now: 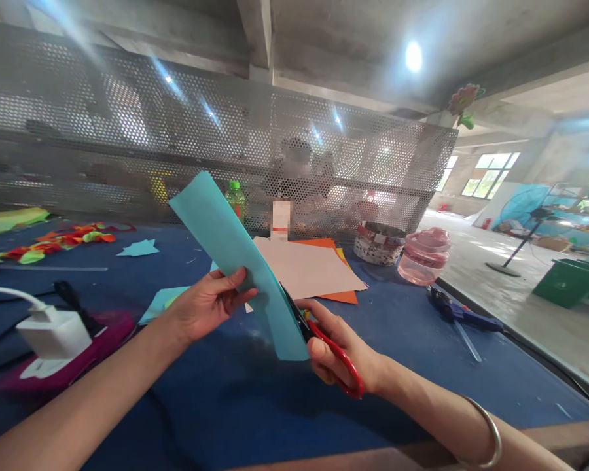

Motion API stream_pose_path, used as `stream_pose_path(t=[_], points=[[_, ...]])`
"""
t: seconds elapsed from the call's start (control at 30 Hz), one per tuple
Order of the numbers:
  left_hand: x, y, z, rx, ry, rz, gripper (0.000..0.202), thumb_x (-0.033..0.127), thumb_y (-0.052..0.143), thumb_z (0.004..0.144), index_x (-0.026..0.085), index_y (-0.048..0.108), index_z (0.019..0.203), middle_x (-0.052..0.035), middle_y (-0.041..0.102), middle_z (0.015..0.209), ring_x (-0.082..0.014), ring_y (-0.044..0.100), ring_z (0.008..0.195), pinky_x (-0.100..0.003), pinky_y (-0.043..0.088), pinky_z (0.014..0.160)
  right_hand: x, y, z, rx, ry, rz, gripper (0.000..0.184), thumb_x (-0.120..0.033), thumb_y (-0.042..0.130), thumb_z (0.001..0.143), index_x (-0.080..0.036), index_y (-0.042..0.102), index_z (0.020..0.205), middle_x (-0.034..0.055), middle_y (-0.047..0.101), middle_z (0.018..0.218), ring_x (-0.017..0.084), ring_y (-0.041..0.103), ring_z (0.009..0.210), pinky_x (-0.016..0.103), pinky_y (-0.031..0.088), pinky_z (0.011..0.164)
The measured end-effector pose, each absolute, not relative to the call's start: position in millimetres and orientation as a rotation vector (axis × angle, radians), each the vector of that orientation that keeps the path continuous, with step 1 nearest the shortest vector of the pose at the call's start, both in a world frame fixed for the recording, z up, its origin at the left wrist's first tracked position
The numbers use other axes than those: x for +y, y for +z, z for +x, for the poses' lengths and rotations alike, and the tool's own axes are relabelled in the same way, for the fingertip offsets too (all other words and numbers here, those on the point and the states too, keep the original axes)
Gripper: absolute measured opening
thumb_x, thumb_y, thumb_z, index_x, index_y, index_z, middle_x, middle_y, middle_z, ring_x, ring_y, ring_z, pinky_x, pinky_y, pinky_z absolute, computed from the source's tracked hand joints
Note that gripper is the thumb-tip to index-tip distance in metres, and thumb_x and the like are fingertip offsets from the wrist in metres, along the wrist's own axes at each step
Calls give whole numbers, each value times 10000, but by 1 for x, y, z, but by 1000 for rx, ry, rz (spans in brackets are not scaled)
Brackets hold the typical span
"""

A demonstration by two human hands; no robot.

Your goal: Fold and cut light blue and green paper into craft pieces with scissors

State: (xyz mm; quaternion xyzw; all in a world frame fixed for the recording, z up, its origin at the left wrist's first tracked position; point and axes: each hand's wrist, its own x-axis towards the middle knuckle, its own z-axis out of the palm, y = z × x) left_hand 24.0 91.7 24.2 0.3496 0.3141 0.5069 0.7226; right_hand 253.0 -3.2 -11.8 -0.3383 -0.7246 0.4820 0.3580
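Note:
A long folded strip of light blue paper (235, 255) slants across the middle, raised above the table. My left hand (213, 301) pinches it by its left edge, thumb in front. In my right hand (341, 340) is a pair of scissors (341, 366) with red handles and dark blades. The blades lie along the strip's right edge near its lower end; I cannot tell whether they are parted. Behind the strip lies a stack of pale pink sheets (304, 268), with orange paper (341, 297) showing beneath it.
On the blue table (216, 412) a power strip with a white charger (53, 333) sits left, near a blue paper star (138, 248). Rightward are a round woven container (379, 243), a pink bottle (423, 256) and a glue gun (464, 314). A perforated metal panel (201, 150) stands behind.

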Motion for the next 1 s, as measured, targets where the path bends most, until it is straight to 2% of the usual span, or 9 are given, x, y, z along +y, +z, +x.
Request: stream_pose_path(t=[0.27, 0.6, 0.77, 1.0], points=[[89, 18, 24, 654, 1045, 851, 186, 2, 585, 809, 94, 746, 793, -98, 761, 876, -212, 712, 823, -300, 623, 721, -4, -8, 255, -1965, 1143, -901, 725, -673, 428, 858, -218, 258, 1395, -50, 450, 623, 93, 464, 487, 193, 364, 440], [87, 20, 24, 627, 1020, 894, 153, 15, 652, 763, 123, 758, 786, -67, 766, 843, -202, 715, 779, -278, 622, 674, -7, -10, 252, -1882, 1216, -861, 716, -656, 457, 857, -215, 265, 1386, -87, 381, 560, 72, 402, 450, 170, 331, 417], [87, 22, 25, 644, 1022, 891, 129, 34, 679, 747, 129, 756, 788, -69, 764, 848, -201, 713, 782, -271, 619, 667, -8, -11, 248, -1779, 1308, -839, 707, -667, 517, 816, -240, 299, 1336, -90, 391, 611, 35, 357, 388, 145, 300, 361], [87, 21, 24, 644, 1045, 920, 131, 31, 682, 739, 127, 749, 799, -73, 759, 866, -200, 711, 779, -273, 624, 664, -5, -8, 248, -1826, 1220, -864, 723, -672, 537, 797, -217, 318, 1315, -94, 391, 585, 50, 376, 403, 163, 306, 388]])
